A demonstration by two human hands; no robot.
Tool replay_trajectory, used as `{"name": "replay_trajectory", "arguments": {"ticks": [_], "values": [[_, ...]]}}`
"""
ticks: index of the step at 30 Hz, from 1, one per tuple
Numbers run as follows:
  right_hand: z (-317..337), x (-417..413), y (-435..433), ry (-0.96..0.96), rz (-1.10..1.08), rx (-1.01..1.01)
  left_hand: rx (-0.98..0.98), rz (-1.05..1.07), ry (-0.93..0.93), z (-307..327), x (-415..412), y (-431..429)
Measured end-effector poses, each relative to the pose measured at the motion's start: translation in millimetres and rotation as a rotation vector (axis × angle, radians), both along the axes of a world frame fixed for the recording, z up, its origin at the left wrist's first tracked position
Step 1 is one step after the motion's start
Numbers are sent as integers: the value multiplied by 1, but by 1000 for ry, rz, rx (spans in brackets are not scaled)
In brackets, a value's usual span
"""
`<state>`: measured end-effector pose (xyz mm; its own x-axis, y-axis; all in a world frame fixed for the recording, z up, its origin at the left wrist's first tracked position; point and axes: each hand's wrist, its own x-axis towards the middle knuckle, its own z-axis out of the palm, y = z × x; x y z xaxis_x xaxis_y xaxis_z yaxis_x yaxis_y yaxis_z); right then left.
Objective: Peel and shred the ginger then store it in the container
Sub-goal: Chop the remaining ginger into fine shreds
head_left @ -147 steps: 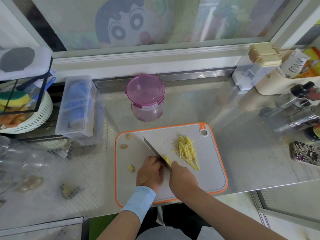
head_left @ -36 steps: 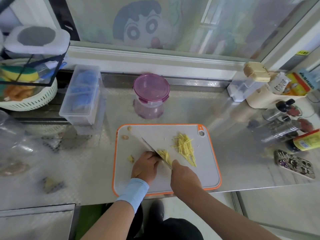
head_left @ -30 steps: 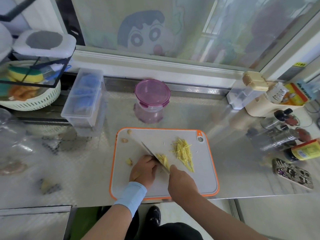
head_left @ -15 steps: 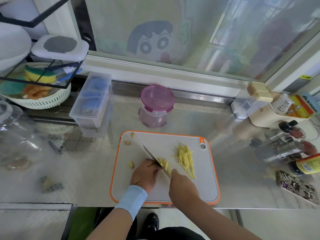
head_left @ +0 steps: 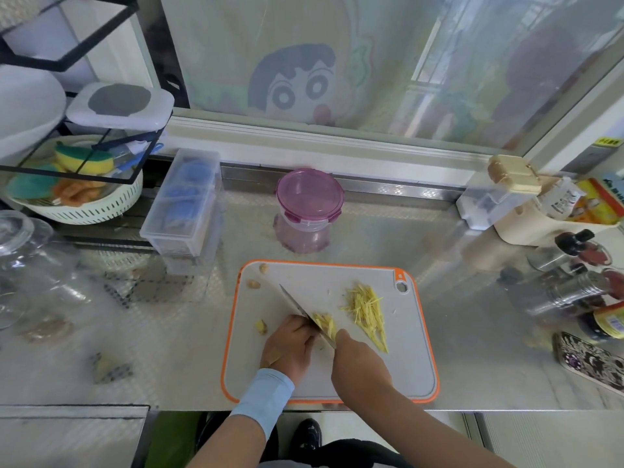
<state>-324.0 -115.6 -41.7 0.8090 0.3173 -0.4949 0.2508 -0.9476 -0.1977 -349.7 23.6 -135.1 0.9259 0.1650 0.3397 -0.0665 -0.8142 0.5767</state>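
Note:
On the orange-rimmed grey cutting board (head_left: pixel 398 373), my right hand (head_left: pixel 359 364) grips a knife (head_left: pixel 299 307) whose blade runs up-left across the board. My left hand (head_left: pixel 287 346), fingers curled, holds down a piece of ginger hidden under them, right against the blade. Freshly cut ginger strips (head_left: pixel 325 324) lie just right of the blade. A larger pile of ginger shreds (head_left: pixel 366 310) sits further right. A few ginger scraps (head_left: pixel 261 327) lie on the board's left side. The pink-lidded container (head_left: pixel 309 206) stands shut behind the board.
A clear box with blue items (head_left: pixel 184 201) stands at back left, beside a white basket of sponges (head_left: pixel 81 197) under a black rack. Glass jars (head_left: pixel 30 261) sit far left. Bottles (head_left: pixel 570 285), seasoning holders and a patterned phone (head_left: pixel 591 361) crowd the right. A ginger piece (head_left: pixel 103 366) lies on the counter.
The knife has kept slicing next to my left fingers, and the small heap of fresh strips beside the blade has grown. My head has tilted up, showing more of the window.

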Motion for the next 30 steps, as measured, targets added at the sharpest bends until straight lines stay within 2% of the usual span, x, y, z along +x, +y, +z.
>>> {"name": "replay_trajectory", "arguments": {"ticks": [11,16,30], "values": [[-4,16,20,7,3,70,-25,39,29,-4,0,-2],[1,7,10,17,2,53,27,54,47,-8,-2,-1],[1,17,20,34,14,47,-32,56,29,-3,-2,-3]]}}
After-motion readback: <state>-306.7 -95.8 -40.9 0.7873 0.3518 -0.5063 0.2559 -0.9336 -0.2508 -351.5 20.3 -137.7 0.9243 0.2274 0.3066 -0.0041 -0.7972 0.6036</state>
